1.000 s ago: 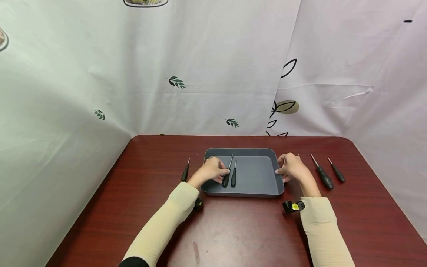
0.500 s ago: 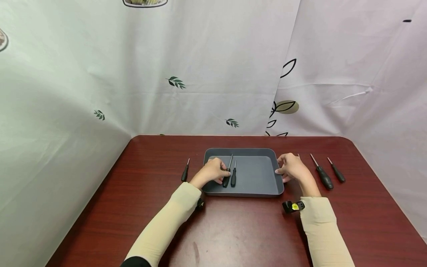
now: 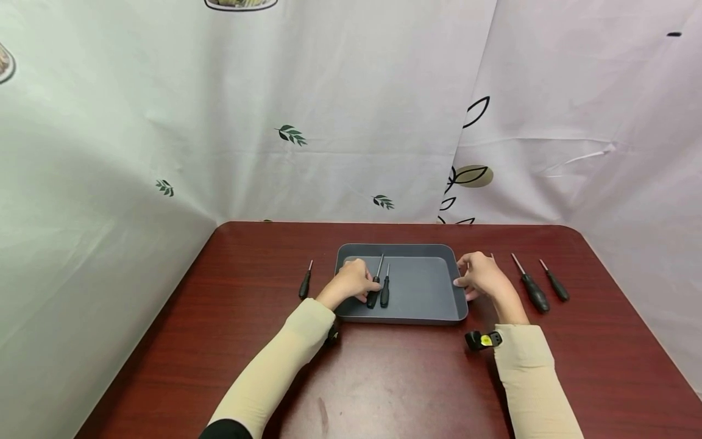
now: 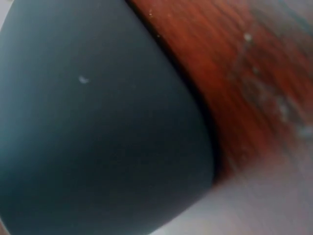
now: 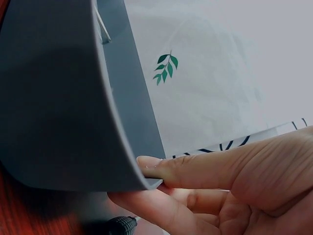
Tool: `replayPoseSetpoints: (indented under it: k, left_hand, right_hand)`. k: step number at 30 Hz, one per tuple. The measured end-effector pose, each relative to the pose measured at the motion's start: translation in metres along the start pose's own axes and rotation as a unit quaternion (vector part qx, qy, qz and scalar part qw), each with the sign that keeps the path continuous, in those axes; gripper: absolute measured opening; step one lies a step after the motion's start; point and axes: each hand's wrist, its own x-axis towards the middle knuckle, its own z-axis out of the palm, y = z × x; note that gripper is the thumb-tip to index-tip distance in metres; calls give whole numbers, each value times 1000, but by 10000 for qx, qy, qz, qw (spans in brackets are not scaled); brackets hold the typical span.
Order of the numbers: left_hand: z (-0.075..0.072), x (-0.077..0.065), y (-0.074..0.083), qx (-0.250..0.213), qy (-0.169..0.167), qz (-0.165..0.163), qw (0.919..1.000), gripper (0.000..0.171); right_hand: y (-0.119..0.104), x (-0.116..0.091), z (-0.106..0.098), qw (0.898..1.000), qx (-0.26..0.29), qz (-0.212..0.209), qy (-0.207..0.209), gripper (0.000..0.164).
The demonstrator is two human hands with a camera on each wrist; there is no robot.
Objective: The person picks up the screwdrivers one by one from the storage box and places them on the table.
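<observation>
In the head view my left hand (image 3: 353, 280) reaches into a grey tray (image 3: 422, 318). Its thumb and finger pinch a black-handled screwdriver (image 3: 372, 299) near the top of the handle, partly covering it. Just right of this lies a smaller black screwdriver (image 3: 385, 294), shaft pointing away. At the tray's right rim, my right hand (image 3: 479, 277) grips the edge. The right wrist view shows the thumb (image 5: 195, 169) over the tray rim (image 5: 115, 112) with fingers beneath. Only the tray's dark wall (image 4: 107, 112) appears up close in the left wrist view; the left fingers are outside it.
One screwdriver (image 3: 304, 285) lies on the table (image 3: 411, 378) left of the tray. To the right lie a large screwdriver (image 3: 534, 292) and a smaller one (image 3: 557, 285). Another screwdriver tip (image 3: 492, 256) shows behind my right hand. A white patterned cloth (image 3: 329, 171) hangs behind.
My left hand and forearm have shifted slightly to the right over the screwdriver. The right hand, the tray and the screwdrivers stay in about the same place.
</observation>
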Motion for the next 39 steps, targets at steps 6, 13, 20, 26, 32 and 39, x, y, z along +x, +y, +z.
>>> replayPoseSetpoints:
  k: [6, 13, 20, 26, 32, 39]
  left_hand:
    - [0, 1, 2, 200, 42, -133, 9997, 38]
    - [-4, 0, 0, -238, -26, -21, 9997, 46]
    - [-10, -4, -3, -764, -314, 70, 9966, 47]
    - [-15, -6, -7, -1242, -539, 119, 9907, 46]
    - [-18, -5, -11, -1528, -536, 138, 9867, 46]
    - [-22, -5, -16, -1741, -531, 22, 9833, 32]
  right_hand:
    - [0, 1, 0, 10000, 27, 20, 5, 43]
    - [0, 1, -1, 10000, -29, -2, 30, 43]
    - [0, 1, -1, 10000, -31, 31, 21, 46]
    - [0, 1, -1, 10000, 5, 62, -5, 47]
    - [-1, -1, -1, 10000, -26, 5, -5, 47]
    - [-2, -2, -1, 10000, -20, -24, -31, 47]
